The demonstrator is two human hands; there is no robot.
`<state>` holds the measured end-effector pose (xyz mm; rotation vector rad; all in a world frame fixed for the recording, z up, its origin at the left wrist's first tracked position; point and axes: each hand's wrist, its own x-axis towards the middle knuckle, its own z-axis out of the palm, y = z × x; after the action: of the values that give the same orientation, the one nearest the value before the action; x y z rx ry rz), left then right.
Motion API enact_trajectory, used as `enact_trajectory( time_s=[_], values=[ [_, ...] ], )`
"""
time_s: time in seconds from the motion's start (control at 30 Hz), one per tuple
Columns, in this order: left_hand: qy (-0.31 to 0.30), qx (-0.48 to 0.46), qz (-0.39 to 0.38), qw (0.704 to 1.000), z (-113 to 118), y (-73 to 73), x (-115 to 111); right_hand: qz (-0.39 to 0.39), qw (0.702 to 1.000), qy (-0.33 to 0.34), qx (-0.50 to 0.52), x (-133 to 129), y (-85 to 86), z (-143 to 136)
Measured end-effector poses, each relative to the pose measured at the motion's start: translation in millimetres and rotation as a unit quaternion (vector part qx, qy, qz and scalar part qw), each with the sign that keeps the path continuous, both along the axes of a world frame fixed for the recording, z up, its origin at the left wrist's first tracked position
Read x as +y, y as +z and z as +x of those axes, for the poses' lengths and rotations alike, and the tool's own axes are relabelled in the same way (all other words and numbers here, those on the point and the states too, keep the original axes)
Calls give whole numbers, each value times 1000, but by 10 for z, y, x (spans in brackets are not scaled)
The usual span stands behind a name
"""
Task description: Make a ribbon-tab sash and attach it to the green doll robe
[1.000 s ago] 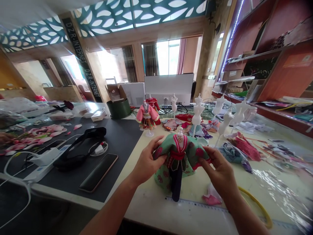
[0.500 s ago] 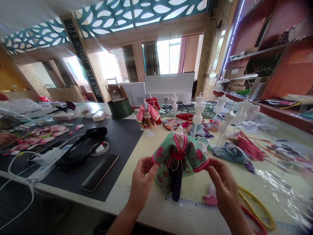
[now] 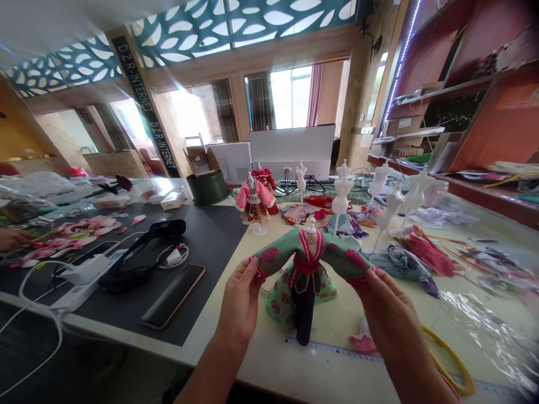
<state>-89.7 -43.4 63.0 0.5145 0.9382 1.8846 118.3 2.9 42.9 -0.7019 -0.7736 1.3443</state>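
Observation:
A small mannequin wearing a green doll robe (image 3: 281,292) with pink flowers, a pink beaded collar, a red waistband and a dark hanging panel stands upright before me. My left hand (image 3: 241,294) pinches the pink cuff of the sleeve on the left. On the other side, the matching cuff is between the thumb and fingers of my right hand (image 3: 389,303). Both sleeves are stretched outward and raised off the skirt. A pink and white fabric scrap (image 3: 362,343) lies beside my right wrist, and a ruler (image 3: 332,350) runs along the table in front of the robe.
Yellow-handled scissors (image 3: 452,359) lie partly under my right forearm. Behind stand a mannequin in a pink robe (image 3: 254,199) and several bare white mannequins (image 3: 343,193). A phone (image 3: 173,295) rests on the dark mat at left. Another person's hand (image 3: 12,240) is at the far left.
Both hands have moved apart and slightly upward, drawing the sleeves from hanging down to spread wide. The mannequin's body has stayed in place.

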Motion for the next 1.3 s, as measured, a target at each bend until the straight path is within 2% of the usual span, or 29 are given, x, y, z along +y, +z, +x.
enact_trajectory(
  time_s=[0.2,0.53,0.93,1.13,1.3],
  values=[
    [27,22,36,999,-48,59,60,-9,998,-68,7,46,76,41],
    [56,98,57,992,-72,140,75,32,993,-99,-48,52,167,59],
    [59,107,43,992,-98,154,61,31,985,-146,-86,2,237,22],
    [68,104,33,992,-89,67,62,24,988,-135,-78,-37,139,25],
    [55,113,-15,992,-67,-157,-2,-23,990,-96,-97,-57,-56,48]
  ],
)
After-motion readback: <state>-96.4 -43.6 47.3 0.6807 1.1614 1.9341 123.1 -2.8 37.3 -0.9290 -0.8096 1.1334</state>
